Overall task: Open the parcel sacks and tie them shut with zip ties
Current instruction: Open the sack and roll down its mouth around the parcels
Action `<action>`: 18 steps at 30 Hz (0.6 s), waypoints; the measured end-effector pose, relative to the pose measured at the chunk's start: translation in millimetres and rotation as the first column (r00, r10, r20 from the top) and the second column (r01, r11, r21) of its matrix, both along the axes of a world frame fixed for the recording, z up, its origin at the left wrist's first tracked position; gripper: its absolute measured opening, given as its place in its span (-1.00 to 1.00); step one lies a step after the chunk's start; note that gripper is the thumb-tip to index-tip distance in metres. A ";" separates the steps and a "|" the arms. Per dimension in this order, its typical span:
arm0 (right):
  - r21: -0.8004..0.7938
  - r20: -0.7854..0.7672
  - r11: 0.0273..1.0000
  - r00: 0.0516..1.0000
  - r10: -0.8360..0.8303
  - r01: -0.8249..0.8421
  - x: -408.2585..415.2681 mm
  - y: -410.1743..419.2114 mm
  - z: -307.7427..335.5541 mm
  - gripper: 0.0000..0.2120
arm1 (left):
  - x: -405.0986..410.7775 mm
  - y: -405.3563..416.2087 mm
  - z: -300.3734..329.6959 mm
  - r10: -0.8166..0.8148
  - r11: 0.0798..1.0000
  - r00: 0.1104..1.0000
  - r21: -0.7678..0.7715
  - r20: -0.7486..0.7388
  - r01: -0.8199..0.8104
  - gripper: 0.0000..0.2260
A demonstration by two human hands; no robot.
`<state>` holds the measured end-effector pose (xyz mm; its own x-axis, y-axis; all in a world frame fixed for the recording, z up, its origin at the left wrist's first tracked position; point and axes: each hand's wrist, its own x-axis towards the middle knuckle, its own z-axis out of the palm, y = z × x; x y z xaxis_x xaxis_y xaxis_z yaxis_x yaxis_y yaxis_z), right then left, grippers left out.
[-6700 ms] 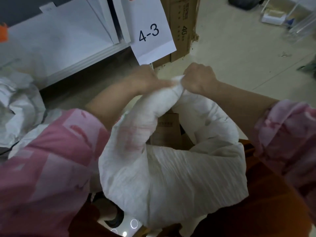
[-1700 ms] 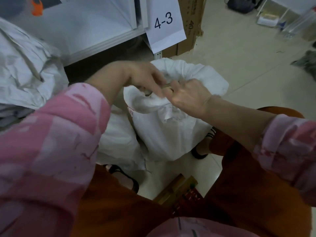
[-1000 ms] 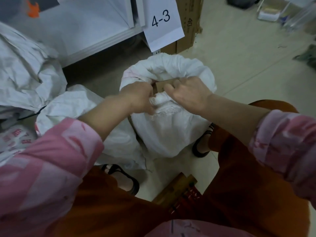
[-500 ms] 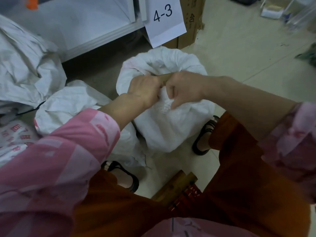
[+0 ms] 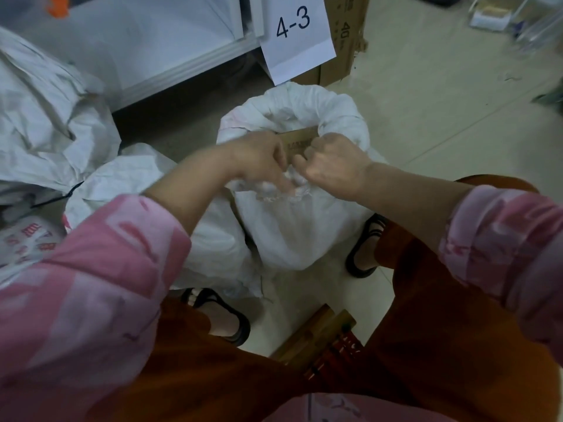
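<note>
**Hands parted slightly at the sack's mouth**

Drawn a little apart since half a second ago, with more of the brown cardboard box (image 5: 297, 141) showing between them. White parcel sack (image 5: 292, 233) standing on the floor (image 5: 441, 95) between the knees, mouth rolled down. Left hand (image 5: 259, 156) pinching the bunched near rim; right hand (image 5: 333, 161) fisted on the same gathered cloth, both grips narrow. Second white sack (image 5: 137, 175) touching at left. Paper sign "4-3" (image 5: 294, 35) beyond.
</note>
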<state>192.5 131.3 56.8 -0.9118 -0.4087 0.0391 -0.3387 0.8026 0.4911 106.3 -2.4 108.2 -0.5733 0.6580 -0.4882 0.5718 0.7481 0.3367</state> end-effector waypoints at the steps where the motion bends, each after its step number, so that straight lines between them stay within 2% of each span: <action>1: -0.005 -0.046 1.000 0.999 0.029 -0.029 2.1 0.6 -4.1 -0.87 | -7.5 2.5 11.8 0.033 0.998 0.996 0.059 0.085 -0.038 -0.65; 3: -0.065 -0.116 0.993 0.989 0.091 -0.099 4.1 0.4 -7.6 -0.84 | -22.5 4.9 19.6 0.085 0.981 0.974 0.153 0.210 -0.119 -0.64; 5: -0.120 -0.175 0.980 0.975 0.135 -0.157 5.4 1.4 -10.8 -0.77 | -30.7 4.8 13.2 0.088 0.983 0.907 0.111 0.411 -0.145 -0.61; 7: -0.142 -0.232 0.972 0.961 0.149 -0.185 8.0 3.9 -14.4 -0.74 | -35.1 4.8 -3.8 0.104 0.989 0.797 0.025 0.595 -0.148 -0.60; 10: -0.171 -0.233 0.973 0.966 0.115 -0.157 13.5 5.5 -14.1 -0.73 | -30.6 7.0 -24.0 0.145 0.987 0.742 -0.039 0.654 -0.158 -0.63; 12: -0.184 -0.219 0.970 0.969 0.116 -0.158 13.9 7.4 -15.8 -0.72 | -24.0 10.2 -32.7 0.176 0.979 0.761 -0.030 0.624 -0.202 -0.59; 15: -0.232 -0.097 0.969 0.994 0.057 -0.079 14.1 2.9 -11.8 -0.80 | -13.4 14.3 -39.0 0.150 0.988 0.887 -0.033 0.436 -0.151 -0.64; 16: -0.245 -0.002 0.969 1.000 0.021 -0.021 14.0 0.6 -6.2 -0.84 | -9.8 16.0 -40.6 0.135 0.991 0.933 -0.044 0.334 -0.128 -0.70; 17: -0.271 0.161 0.959 0.986 -0.034 0.078 13.4 -2.1 0.5 -0.84 | -5.7 17.8 -42.5 0.111 0.993 0.973 -0.051 0.204 -0.103 -0.76; 18: -0.273 0.336 0.939 0.936 -0.110 0.208 12.7 -3.8 7.4 -0.80 | -0.3 19.1 -44.6 0.067 0.996 0.997 -0.059 0.035 -0.065 -0.80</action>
<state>205.2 127.5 64.2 -0.9493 -0.2710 -0.1592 -0.2899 0.9507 0.1103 105.9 16.6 63.6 -0.5952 0.5897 -0.5459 0.5085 0.8024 0.3124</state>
